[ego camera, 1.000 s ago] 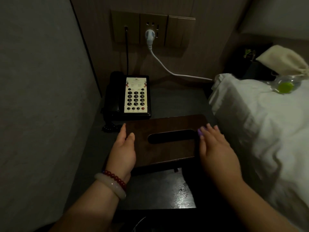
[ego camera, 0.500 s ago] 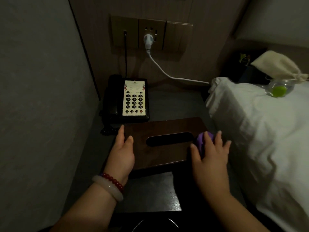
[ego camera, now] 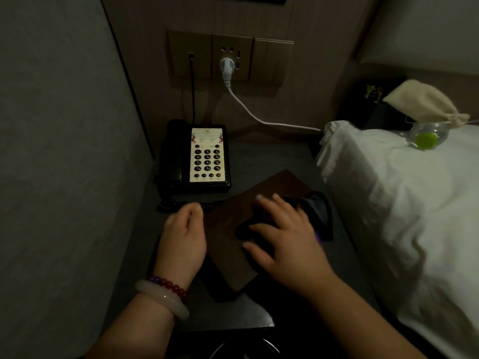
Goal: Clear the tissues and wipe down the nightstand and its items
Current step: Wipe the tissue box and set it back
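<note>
The room is dim and the picture murky and grainy. The white bedding (ego camera: 388,203) and the telephone keypad (ego camera: 207,155) catch the most light. The right hand (ego camera: 285,237) is motion-blurred. The left wall (ego camera: 64,151) bows with wide-angle distortion.

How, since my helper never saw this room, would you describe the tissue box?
Find the dark nightstand beside the white bed. In front of the black telephone lies the tissue box. It alone is brown wood with a slot on top.
</note>
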